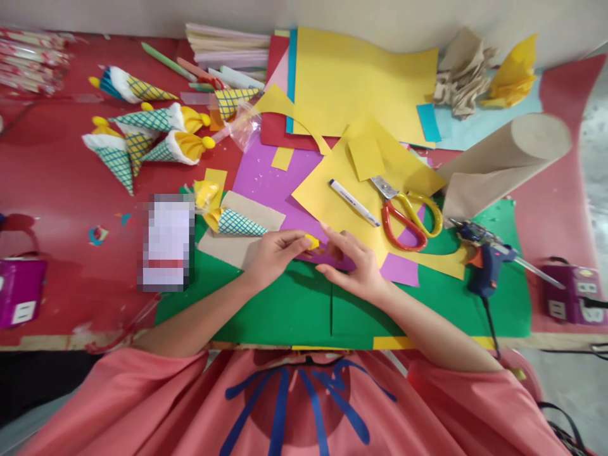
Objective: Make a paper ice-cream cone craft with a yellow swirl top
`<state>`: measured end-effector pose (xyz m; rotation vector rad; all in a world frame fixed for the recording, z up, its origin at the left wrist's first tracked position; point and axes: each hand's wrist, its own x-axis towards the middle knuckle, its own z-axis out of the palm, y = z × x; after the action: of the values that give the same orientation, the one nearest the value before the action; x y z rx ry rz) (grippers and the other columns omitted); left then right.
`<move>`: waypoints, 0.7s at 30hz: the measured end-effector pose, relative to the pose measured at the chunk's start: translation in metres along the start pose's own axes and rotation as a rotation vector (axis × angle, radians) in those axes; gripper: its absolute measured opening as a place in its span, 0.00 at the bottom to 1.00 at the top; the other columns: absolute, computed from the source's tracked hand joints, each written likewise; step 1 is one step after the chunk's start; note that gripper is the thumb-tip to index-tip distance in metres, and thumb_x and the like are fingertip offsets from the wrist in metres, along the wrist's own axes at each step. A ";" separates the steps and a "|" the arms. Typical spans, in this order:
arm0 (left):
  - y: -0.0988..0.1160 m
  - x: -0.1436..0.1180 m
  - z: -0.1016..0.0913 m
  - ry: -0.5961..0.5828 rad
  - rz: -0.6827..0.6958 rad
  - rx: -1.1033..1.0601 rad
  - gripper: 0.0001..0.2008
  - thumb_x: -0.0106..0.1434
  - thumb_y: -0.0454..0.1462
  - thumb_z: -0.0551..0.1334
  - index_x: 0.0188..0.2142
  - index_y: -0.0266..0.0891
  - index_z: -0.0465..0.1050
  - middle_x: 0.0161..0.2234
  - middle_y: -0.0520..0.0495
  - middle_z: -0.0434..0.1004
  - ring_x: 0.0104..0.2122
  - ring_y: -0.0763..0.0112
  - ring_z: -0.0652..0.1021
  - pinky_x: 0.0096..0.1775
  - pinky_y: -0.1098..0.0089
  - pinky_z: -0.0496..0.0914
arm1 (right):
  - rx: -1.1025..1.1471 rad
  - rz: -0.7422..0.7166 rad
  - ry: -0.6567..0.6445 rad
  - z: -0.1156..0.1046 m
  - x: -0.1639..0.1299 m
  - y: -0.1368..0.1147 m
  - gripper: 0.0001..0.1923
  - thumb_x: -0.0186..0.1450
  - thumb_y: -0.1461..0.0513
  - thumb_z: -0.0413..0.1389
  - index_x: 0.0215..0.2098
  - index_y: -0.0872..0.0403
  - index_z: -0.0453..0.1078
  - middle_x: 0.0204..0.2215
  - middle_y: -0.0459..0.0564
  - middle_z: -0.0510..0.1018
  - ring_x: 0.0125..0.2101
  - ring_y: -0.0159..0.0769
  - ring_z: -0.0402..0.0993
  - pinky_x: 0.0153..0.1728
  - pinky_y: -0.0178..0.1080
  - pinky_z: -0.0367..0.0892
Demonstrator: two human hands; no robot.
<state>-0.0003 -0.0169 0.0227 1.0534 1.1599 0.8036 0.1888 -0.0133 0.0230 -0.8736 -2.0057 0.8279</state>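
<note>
Left hand [275, 253] pinches a yellow scrap [312, 241] just left of the scissors [406, 212]; right hand [354, 266] loosely curled beside it, empty; advise firm, even pinching.

Left hand [275, 253] pinches a small yellow paper piece [312, 241]; right hand [356, 263] touches it from the other side, above green paper [285, 310]. Beyond lie a marker [354, 202], scissors [406, 212] on yellow sheets [327, 196], and, rightward, a glue gun [484, 256].
</note>
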 end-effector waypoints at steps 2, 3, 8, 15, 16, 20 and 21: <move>-0.001 0.000 -0.001 0.020 -0.008 -0.009 0.21 0.58 0.53 0.64 0.36 0.36 0.79 0.34 0.46 0.83 0.35 0.65 0.82 0.39 0.68 0.77 | -0.036 -0.022 -0.016 0.000 0.000 0.001 0.27 0.68 0.58 0.54 0.64 0.50 0.59 0.31 0.47 0.72 0.30 0.31 0.71 0.31 0.33 0.71; -0.001 0.001 -0.001 0.010 -0.016 -0.021 0.22 0.58 0.54 0.63 0.37 0.37 0.79 0.35 0.45 0.83 0.37 0.64 0.82 0.40 0.67 0.77 | -0.073 -0.028 -0.019 0.000 -0.001 0.002 0.26 0.69 0.58 0.53 0.64 0.50 0.59 0.31 0.47 0.71 0.30 0.31 0.71 0.31 0.34 0.71; 0.001 0.003 0.003 -0.148 -0.068 -0.222 0.37 0.59 0.65 0.49 0.51 0.41 0.72 0.49 0.40 0.78 0.53 0.57 0.76 0.50 0.60 0.73 | -0.280 -0.008 0.016 0.000 -0.003 0.007 0.25 0.69 0.59 0.51 0.64 0.48 0.60 0.33 0.50 0.69 0.31 0.35 0.71 0.31 0.38 0.73; 0.013 0.005 0.005 -0.215 -0.049 -0.375 0.39 0.59 0.66 0.44 0.60 0.47 0.61 0.60 0.44 0.68 0.62 0.60 0.66 0.57 0.58 0.67 | -0.456 -0.064 -0.057 0.005 0.000 0.005 0.26 0.68 0.57 0.52 0.64 0.50 0.60 0.60 0.59 0.65 0.62 0.51 0.61 0.57 0.54 0.66; 0.012 0.005 0.005 -0.224 -0.057 -0.393 0.40 0.59 0.66 0.44 0.60 0.47 0.61 0.60 0.44 0.68 0.63 0.59 0.66 0.58 0.57 0.67 | -0.463 -0.095 -0.079 0.007 -0.001 0.004 0.27 0.68 0.57 0.52 0.64 0.52 0.59 0.61 0.60 0.65 0.64 0.51 0.59 0.59 0.54 0.64; 0.007 0.002 0.007 -0.230 -0.129 -0.458 0.39 0.60 0.66 0.43 0.60 0.46 0.62 0.63 0.45 0.64 0.65 0.59 0.62 0.60 0.57 0.64 | -0.432 -0.263 -0.192 0.011 -0.002 0.000 0.29 0.68 0.57 0.51 0.65 0.61 0.57 0.60 0.62 0.68 0.65 0.46 0.59 0.63 0.51 0.60; 0.007 0.002 0.008 -0.234 -0.156 -0.469 0.39 0.60 0.66 0.42 0.60 0.46 0.63 0.63 0.45 0.63 0.65 0.60 0.61 0.61 0.58 0.63 | -0.425 -0.312 -0.223 0.011 -0.002 -0.002 0.29 0.69 0.57 0.51 0.65 0.60 0.57 0.60 0.61 0.69 0.64 0.45 0.60 0.63 0.50 0.59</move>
<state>0.0078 -0.0151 0.0287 0.6380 0.7903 0.7578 0.1800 -0.0182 0.0185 -0.6869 -2.4877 0.3372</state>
